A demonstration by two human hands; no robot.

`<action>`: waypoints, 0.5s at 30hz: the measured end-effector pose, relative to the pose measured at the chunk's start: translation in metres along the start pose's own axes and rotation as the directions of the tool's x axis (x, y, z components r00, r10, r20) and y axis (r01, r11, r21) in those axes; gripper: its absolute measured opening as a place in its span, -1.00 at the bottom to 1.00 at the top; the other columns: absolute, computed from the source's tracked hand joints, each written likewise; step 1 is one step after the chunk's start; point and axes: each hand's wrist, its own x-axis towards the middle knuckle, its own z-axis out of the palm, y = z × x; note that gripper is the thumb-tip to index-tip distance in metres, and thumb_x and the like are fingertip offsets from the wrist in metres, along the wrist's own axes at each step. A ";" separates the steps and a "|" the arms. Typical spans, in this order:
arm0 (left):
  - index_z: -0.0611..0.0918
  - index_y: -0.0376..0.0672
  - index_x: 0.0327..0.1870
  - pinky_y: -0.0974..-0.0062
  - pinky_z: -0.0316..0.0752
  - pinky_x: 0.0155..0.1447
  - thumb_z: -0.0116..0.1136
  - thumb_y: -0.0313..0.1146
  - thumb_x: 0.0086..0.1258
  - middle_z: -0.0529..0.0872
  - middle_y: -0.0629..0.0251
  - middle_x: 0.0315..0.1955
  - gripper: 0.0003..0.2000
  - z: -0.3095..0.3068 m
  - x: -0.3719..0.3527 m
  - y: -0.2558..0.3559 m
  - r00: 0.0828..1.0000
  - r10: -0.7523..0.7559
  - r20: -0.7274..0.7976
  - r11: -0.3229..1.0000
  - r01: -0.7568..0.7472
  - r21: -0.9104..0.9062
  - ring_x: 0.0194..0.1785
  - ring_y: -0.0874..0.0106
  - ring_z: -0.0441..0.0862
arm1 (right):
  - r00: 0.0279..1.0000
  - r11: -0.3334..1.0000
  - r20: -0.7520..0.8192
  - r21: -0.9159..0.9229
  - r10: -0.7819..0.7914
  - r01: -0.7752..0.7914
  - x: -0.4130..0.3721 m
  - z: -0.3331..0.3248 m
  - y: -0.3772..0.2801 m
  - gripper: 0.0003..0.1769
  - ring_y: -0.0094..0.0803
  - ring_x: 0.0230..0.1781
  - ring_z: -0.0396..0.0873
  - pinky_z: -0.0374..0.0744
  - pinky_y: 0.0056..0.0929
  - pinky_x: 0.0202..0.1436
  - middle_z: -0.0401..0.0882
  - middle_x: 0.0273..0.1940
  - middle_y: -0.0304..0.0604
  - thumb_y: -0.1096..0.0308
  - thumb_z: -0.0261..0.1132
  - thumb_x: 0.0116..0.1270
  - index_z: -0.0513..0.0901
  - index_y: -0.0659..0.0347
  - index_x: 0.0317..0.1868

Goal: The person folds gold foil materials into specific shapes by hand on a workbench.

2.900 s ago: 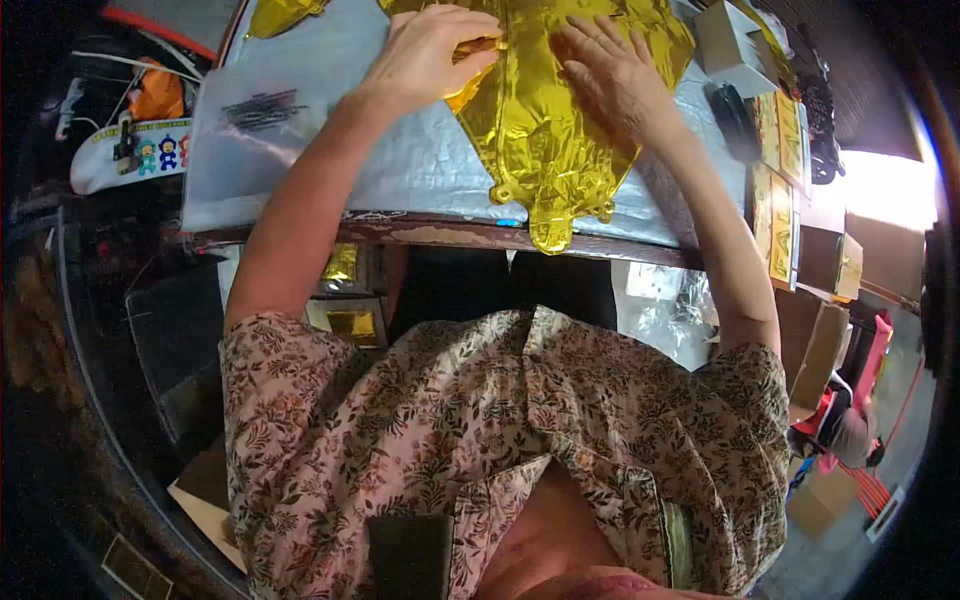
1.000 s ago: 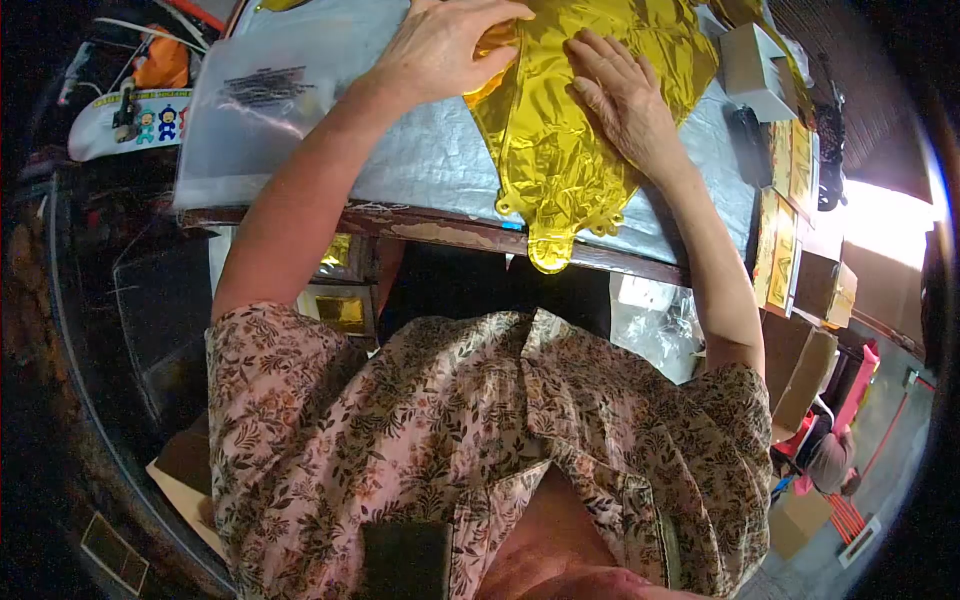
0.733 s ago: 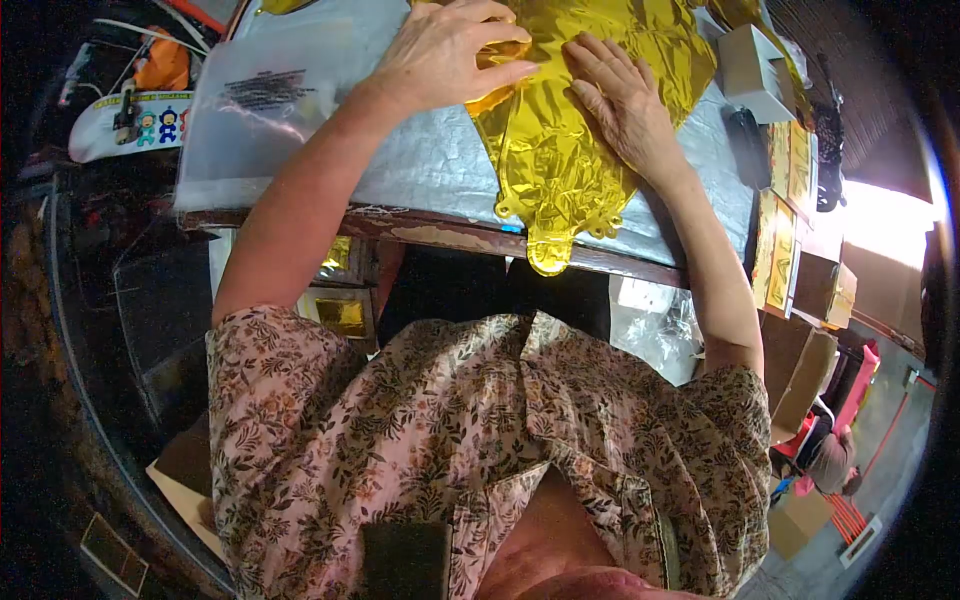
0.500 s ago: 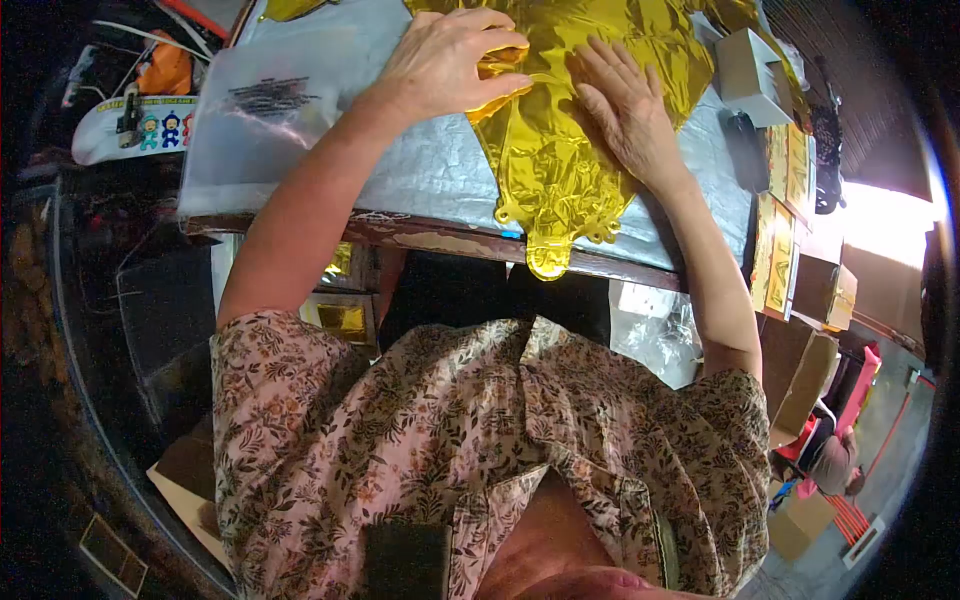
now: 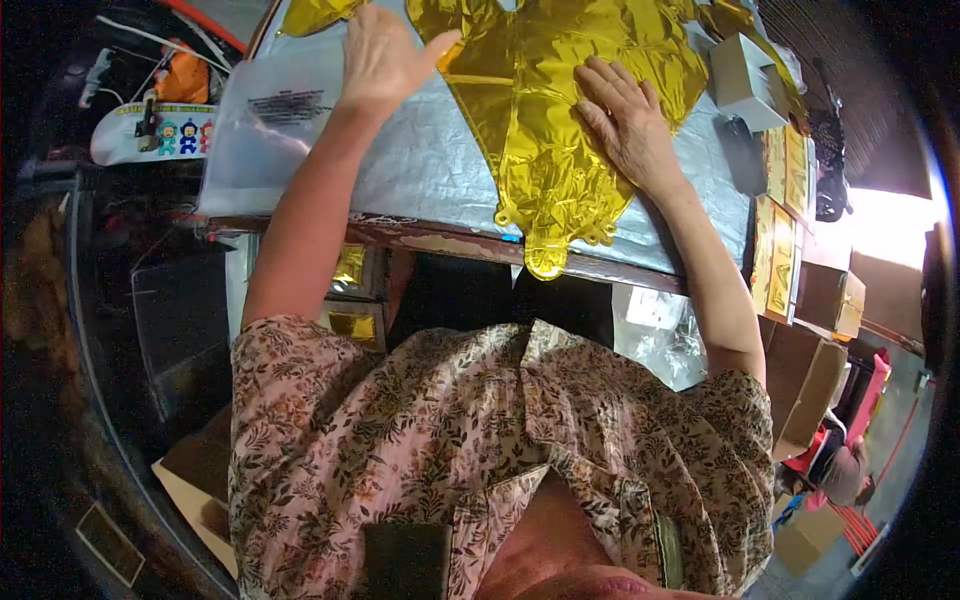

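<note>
While the right hand [image 5: 625,120] lies flat, fingers spread, pinning the gold foil balloon [image 5: 545,160] to the grey-covered table [image 5: 420,170], the left hand [image 5: 385,55] rests open at the balloon's edge, holding nothing. The balloon lies flat in the middle of the table, its tail hanging over the near edge. To smooth it well, I'd say keep that right palm firm and sweep outward from the middle — slowly, so the foil doesn't crease. Half a second ago the left hand pinched a raised fold; now it has let go and the fold lies flatter.
</note>
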 end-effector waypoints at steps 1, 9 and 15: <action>0.71 -0.52 -0.23 0.07 0.52 0.20 0.41 0.17 0.32 0.70 -0.29 -0.25 -0.33 0.001 0.003 0.007 0.999 -0.019 0.041 0.999 0.017 0.038 -0.02 -0.16 0.61 | 1.000 1.000 -0.005 0.006 0.001 0.000 0.001 0.001 0.001 -0.50 -0.07 0.52 0.39 0.33 0.00 0.49 0.50 0.47 -0.06 0.11 0.26 0.57 0.58 0.12 0.41; 0.80 -0.27 -0.22 0.06 0.61 0.03 0.39 -0.01 0.32 0.80 -0.05 -0.06 -0.59 0.005 0.022 0.029 0.928 -0.241 0.283 0.970 0.239 0.041 0.03 0.08 0.76 | 1.000 1.000 0.002 -0.017 0.002 -0.002 -0.001 0.006 0.003 -0.46 -0.04 0.55 0.34 0.32 0.07 0.49 0.43 0.52 -0.09 0.10 0.24 0.57 0.52 0.09 0.46; 0.75 -0.28 -0.06 0.35 0.65 -0.04 0.35 -0.15 0.49 0.86 0.21 -0.30 -0.69 -0.042 0.063 0.074 0.689 -0.232 0.687 0.639 0.640 -0.426 -0.15 0.30 0.81 | 1.000 0.999 -0.008 0.029 0.017 -0.017 -0.002 0.009 0.005 -0.45 -0.03 0.58 0.30 0.23 0.21 0.56 0.43 0.52 -0.11 0.06 0.21 0.59 0.50 0.08 0.47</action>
